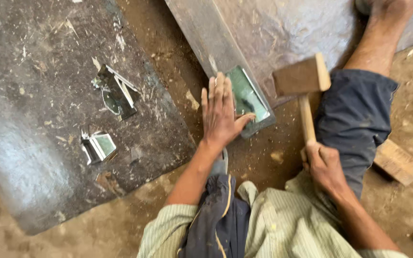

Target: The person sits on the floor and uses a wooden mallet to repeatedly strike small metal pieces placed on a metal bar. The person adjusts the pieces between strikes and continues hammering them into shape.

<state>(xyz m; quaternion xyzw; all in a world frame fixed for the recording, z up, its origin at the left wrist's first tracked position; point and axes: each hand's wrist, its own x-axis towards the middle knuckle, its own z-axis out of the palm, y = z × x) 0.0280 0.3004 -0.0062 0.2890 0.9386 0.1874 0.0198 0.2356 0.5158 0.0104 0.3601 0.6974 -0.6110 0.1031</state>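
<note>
My left hand [222, 112] lies flat, fingers together, on the near end of a long steel beam [201, 36], pressing down a shiny bent sheet-metal piece [248, 95]; the thumb rests on the piece's edge. My right hand [325, 165] grips the handle of a wooden mallet [302, 79], whose block head hovers just right of the metal piece, slightly blurred.
A dark, scuffed metal slab [48, 119] on the left carries two folded shiny metal parts [116, 91] [98, 145]. My bent leg in dark trousers [357, 114] lies right of the mallet. A wooden block [398, 162] rests on the dirt floor at right.
</note>
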